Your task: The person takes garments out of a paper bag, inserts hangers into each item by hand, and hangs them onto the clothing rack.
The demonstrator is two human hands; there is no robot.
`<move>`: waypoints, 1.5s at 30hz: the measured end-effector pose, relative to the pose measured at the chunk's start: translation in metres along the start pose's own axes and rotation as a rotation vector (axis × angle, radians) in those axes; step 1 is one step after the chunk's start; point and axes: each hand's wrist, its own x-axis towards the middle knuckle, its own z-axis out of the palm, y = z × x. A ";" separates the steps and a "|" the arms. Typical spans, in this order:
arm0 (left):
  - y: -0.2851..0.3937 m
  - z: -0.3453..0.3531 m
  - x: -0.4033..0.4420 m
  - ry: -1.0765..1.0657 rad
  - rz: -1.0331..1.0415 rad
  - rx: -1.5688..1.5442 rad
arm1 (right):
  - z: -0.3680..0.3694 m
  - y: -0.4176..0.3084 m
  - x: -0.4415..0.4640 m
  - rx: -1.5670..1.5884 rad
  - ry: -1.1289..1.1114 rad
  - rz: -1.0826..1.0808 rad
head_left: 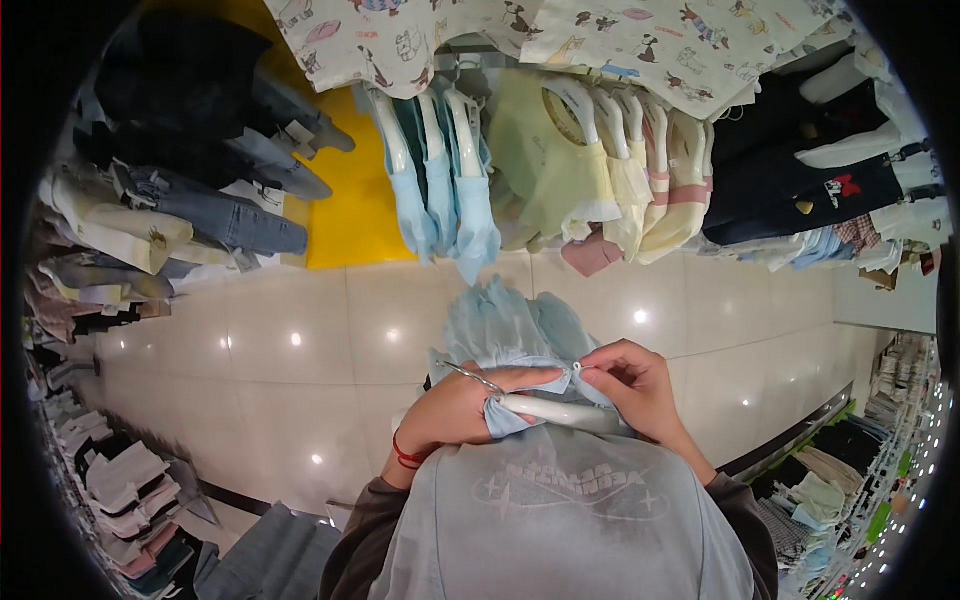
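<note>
Pale-blue garment [510,330] and white hanger [565,413] between left hand [450,402] and right hand [632,388]; left grips both, right pinches the garment's edge, fabric spreads beyond the hands; folded clothes [130,480] stacked at lower left

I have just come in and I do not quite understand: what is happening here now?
A person is handling a pale blue garment on a white hanger. The left hand holds the garment and hanger near the metal hook. The right hand pinches the garment's edge by a small white part, perhaps a button. Across the tiled floor, other clothes hang in a row.
</note>
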 end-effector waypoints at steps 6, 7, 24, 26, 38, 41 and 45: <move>0.000 -0.001 -0.004 0.042 -0.002 -0.029 | 0.003 0.000 0.005 -0.042 -0.100 0.012; 0.001 0.000 -0.004 0.043 -0.012 -0.042 | 0.005 0.000 0.006 -0.055 -0.119 0.008; 0.002 0.006 -0.013 0.208 -0.014 0.089 | 0.021 -0.010 0.018 -0.153 -0.162 -0.156; 0.002 0.007 -0.012 0.226 0.006 0.021 | 0.021 -0.004 0.016 -0.116 -0.191 -0.143; -0.002 0.008 -0.023 0.247 0.010 0.118 | 0.021 -0.004 0.008 -0.198 -0.221 -0.100; 0.000 0.009 -0.027 0.247 -0.025 0.083 | 0.014 -0.004 0.011 -0.364 -0.324 -0.052; 0.000 0.011 -0.029 0.219 -0.032 0.036 | 0.002 -0.003 0.017 -0.525 -0.536 -0.041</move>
